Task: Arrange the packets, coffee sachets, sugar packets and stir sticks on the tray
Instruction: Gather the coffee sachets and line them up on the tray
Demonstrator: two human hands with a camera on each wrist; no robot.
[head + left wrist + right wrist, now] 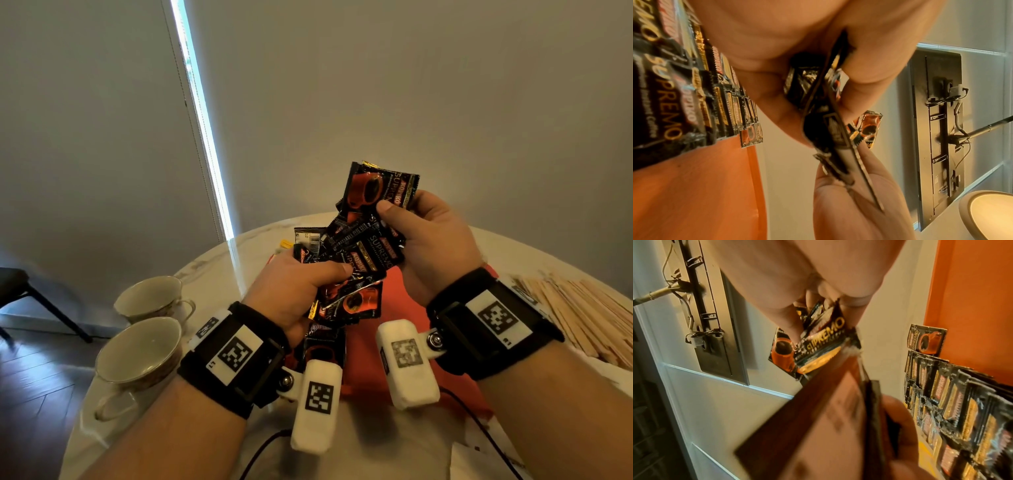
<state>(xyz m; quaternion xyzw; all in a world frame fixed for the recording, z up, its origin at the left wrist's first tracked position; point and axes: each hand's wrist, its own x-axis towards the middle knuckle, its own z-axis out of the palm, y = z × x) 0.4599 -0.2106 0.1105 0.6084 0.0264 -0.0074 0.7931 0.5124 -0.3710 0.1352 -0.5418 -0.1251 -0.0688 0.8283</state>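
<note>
Both hands hold one fanned bunch of black-and-red coffee sachets (359,253) in the air above the orange tray (394,308). My left hand (318,277) grips the lower sachets with its thumb on top. My right hand (404,219) pinches the upper ones, its thumb on the topmost sachet (376,188). In the wrist views a row of overlapping sachets (694,97) (962,402) lies on the tray (705,194) (972,305). A pile of wooden stir sticks (582,315) lies on the table to the right of the tray.
Two empty cups (150,298) (140,353) stand at the left edge of the round marble table (212,260). A yellow packet (286,244) peeks out behind the sachets. White paper (479,462) and a black cable (479,425) lie near the front.
</note>
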